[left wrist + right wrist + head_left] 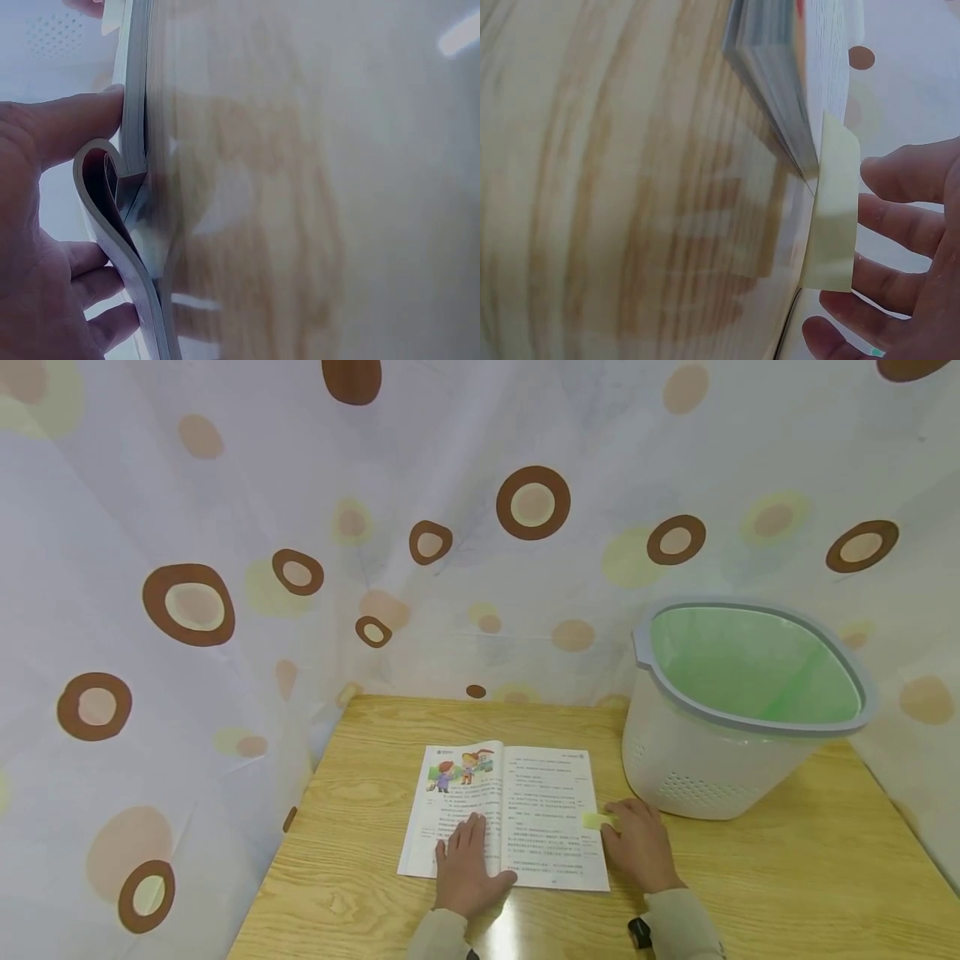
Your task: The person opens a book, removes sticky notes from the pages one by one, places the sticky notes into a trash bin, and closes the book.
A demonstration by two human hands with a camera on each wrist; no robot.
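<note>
An open book (543, 810) lies on the table, printed pages up, with a coloured picture of two figures on its left page. My left hand (467, 867) rests on that left page, fingers extended, its thumb reaching across the lower middle. In the left wrist view the thumb (82, 120) touches the book near the curved spine. A pale yellow sticky note (597, 821) lies at the right page's outer edge and sticks out past it. My right hand (641, 845) is beside the book, its loosely bent fingers at the note. In the right wrist view, the thumb stands away from the note (834, 217).
A white plastic basket (693, 768) with a grey rim and green inside stands on the wooden table (345, 827), behind and right of the book. A spotted curtain (450, 460) hangs behind and at the left. A dark band is on the right wrist.
</note>
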